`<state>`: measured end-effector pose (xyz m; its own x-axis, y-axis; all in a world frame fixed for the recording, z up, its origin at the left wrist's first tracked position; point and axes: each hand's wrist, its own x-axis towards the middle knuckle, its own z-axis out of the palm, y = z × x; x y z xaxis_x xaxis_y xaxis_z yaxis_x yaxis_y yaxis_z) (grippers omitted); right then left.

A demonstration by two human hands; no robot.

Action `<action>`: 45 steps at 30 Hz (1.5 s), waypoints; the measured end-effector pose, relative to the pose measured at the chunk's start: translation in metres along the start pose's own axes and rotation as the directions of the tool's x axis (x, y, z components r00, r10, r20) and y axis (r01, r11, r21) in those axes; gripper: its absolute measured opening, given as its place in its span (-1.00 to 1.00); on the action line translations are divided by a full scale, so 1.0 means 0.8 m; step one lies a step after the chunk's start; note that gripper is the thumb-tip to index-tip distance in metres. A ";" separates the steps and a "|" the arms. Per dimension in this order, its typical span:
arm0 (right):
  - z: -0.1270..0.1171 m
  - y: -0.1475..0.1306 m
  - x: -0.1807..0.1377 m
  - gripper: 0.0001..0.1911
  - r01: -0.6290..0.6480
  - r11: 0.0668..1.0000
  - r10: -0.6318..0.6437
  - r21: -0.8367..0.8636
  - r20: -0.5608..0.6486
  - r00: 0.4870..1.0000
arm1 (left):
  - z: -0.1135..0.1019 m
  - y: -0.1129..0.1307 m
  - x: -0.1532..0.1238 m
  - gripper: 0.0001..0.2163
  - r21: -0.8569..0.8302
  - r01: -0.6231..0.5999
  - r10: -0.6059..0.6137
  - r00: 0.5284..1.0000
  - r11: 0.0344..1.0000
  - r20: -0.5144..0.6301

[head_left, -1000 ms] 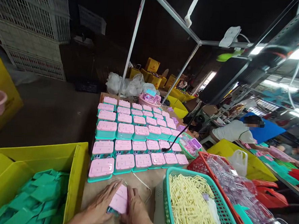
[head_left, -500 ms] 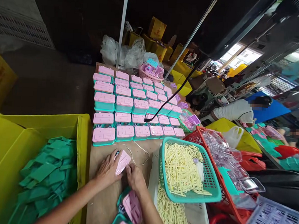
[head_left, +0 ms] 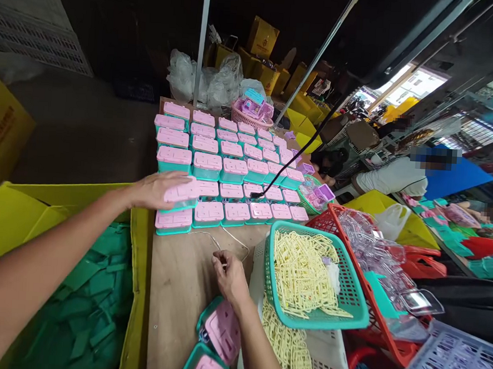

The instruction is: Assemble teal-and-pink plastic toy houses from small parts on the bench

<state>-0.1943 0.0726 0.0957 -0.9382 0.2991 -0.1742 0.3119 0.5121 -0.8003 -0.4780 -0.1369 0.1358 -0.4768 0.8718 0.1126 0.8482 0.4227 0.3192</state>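
My left hand (head_left: 156,190) reaches forward over the cardboard table (head_left: 177,291) and grips a pink-and-teal toy box (head_left: 182,195), held just above the nearest row of stacked pink-and-teal boxes (head_left: 214,166). My right hand (head_left: 231,275) rests on the table near a thin white cord (head_left: 222,240), fingers curled; I cannot make out anything in them. Two more pink-and-teal boxes (head_left: 221,330) lie by my right forearm at the near edge.
A yellow bin (head_left: 135,267) of green plastic pieces stands at left. At right sit a teal basket (head_left: 350,302) of cream plastic parts, a red basket (head_left: 381,337) of clear parts and white and lilac crates. Other people work at the far right. A black cable hangs over the boxes.
My left hand has carried the pink box from the table in front of me forward to the stacked rows. My right hand has let go of it and stays on the table.
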 end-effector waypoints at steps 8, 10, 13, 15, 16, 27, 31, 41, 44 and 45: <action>0.028 -0.012 0.001 -0.79 0.034 0.999 -0.034 0.004 0.080 0.996 | 0.016 -0.061 0.019 -0.50 0.052 -0.043 0.049 0.991 0.998 -0.127; 0.028 -0.006 -0.006 -0.80 0.028 1.000 -0.027 -0.009 0.093 0.995 | 0.018 -0.059 0.013 -0.53 0.050 -0.055 0.062 0.985 0.997 -0.160; 0.025 0.001 -0.014 -0.80 0.012 1.000 -0.011 -0.016 0.091 0.996 | 0.021 -0.055 0.005 -0.55 0.038 -0.035 0.041 0.983 0.999 -0.177; 0.023 0.002 -0.018 -0.80 0.012 1.000 -0.010 -0.018 0.091 0.996 | 0.026 -0.051 0.001 -0.54 0.037 0.019 -0.011 0.977 0.999 -0.211; 0.022 0.001 -0.019 -0.80 0.014 1.000 -0.012 -0.020 0.093 0.996 | 0.029 -0.048 0.000 -0.49 0.036 0.054 -0.044 0.971 0.998 -0.236; 0.024 -0.001 -0.032 -0.80 0.002 0.998 0.008 -0.069 0.153 0.988 | 0.014 0.009 0.003 -0.41 0.022 0.378 -0.367 0.909 0.926 -0.199; 0.022 0.006 -0.035 -0.80 -0.006 0.999 0.014 -0.052 0.151 0.988 | 0.009 0.009 0.002 -0.44 0.031 0.354 -0.339 0.914 0.935 -0.222; 0.017 -0.002 -0.035 -0.67 -0.107 0.963 0.079 0.246 0.118 0.990 | 0.002 0.008 -0.012 -0.38 -0.103 0.112 -0.122 0.988 0.988 -0.096; -0.001 -0.020 -0.022 -0.40 -0.332 0.704 0.275 0.627 0.190 0.943 | -0.015 0.076 -0.020 -0.37 -0.339 -0.086 0.086 0.996 0.937 -0.015; -0.008 -0.027 -0.020 -0.31 -0.416 0.583 0.278 0.698 0.309 0.909 | -0.021 0.103 -0.022 -0.41 -0.405 -0.136 0.165 0.986 0.904 0.036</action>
<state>-0.1854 0.0620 0.1195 -0.8127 0.1659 -0.5585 0.4672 -0.3873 -0.7948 -0.4038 -0.1216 0.1756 -0.3222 0.9377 0.1298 0.7381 0.1630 0.6547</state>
